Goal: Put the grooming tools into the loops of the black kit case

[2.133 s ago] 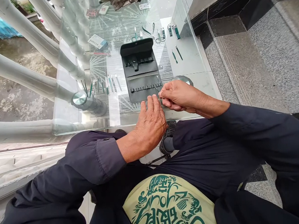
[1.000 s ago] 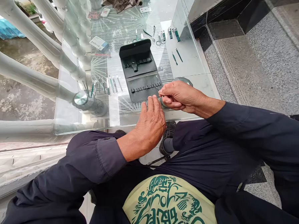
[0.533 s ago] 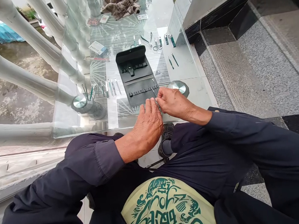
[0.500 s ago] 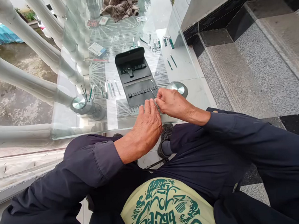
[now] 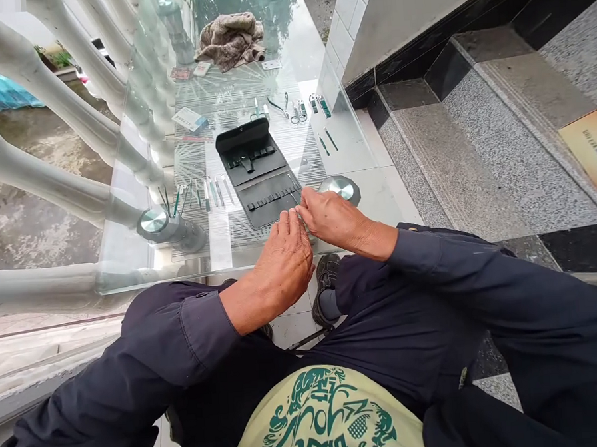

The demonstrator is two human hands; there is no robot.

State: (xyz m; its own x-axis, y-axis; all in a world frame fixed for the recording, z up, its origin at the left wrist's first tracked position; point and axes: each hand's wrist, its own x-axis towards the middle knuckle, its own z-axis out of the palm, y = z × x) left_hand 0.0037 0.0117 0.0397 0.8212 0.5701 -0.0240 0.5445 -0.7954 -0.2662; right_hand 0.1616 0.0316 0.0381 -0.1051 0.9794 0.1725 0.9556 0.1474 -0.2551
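A black manicure case lies unfolded on the glass table, its row of elastic loops across the lower panel. My right hand is closed in a pinch at the case's lower right corner. From its fingertips a thin metal manicure tool points up along the rightmost loops. My left hand touches the right hand's fingertips at the case's near edge, its fingers stretched out and close together. The left thumb is hidden. Whether the tool's shaft passes inside a loop I cannot tell.
Several slim tools lie left of the case. Beyond it are nippers, small scissors and nail clippers; two green tools lie at right. A brown cloth sits at the back. Stairs rise at right.
The view has shifted, so the table and case sit a little lower and further left. My hands keep nearly the same place at the case's corner, the tool still pinched in the right.
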